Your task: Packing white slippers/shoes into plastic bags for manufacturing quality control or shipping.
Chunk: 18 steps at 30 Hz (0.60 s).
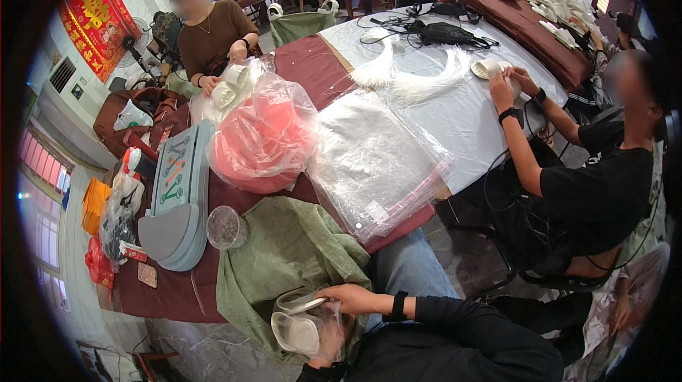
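Note:
At the lower edge, both my hands hold a clear plastic bag around a pale, rounded piece with a curved band; its exact kind is not clear. My right hand pinches the upper edge, by the band. My left hand is closed around the near side, its fingers partly behind the film. Under the piece lies an open green woven sack, draped over the table edge. A stack of flat clear bags lies farther off on the table.
A big clear bag with pink contents, a grey-green plastic case and a round tub stand on the maroon cloth. White strand bundles lie beyond. A co-worker at right and another across handle similar pale pieces.

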### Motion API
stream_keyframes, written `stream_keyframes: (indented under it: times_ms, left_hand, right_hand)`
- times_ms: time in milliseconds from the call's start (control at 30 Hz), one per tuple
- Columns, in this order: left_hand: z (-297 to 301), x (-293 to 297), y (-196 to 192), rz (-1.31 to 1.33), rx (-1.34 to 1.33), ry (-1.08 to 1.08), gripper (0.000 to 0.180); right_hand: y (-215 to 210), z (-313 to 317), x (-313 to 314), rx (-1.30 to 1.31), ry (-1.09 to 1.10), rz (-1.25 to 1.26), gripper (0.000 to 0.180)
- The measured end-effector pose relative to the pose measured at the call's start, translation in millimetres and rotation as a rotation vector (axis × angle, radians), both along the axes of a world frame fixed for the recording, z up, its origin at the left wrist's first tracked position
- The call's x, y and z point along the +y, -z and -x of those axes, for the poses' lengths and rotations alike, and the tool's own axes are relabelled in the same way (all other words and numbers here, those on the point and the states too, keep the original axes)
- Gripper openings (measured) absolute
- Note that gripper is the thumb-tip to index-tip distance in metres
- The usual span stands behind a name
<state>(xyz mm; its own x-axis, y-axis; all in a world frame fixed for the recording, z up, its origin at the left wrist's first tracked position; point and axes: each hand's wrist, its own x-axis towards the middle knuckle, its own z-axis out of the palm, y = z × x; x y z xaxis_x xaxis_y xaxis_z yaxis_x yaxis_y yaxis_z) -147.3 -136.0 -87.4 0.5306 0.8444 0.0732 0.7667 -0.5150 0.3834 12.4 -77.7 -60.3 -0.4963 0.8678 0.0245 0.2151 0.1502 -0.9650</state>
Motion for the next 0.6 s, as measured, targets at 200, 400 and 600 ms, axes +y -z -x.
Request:
stream_keyframes:
  times_ms: [200, 400, 600]
  left_hand:
    - [4, -4, 2, 0.228, 0.001, -0.049, 0.071]
    - [-5, 2, -14, 0.346, 0.007, -0.08, 0.066]
    - [10, -5, 20, 0.03, 0.003, 0.06, 0.055]
  right_hand:
    - [-5, -1, 0, 0.025, -0.004, 0.006, 0.031]
    - [-8, -5, -1, -0.006, 0.0, 0.05, 0.031]
    - [-24, -7, 1, -0.029, -0.036, 0.092, 0.032]
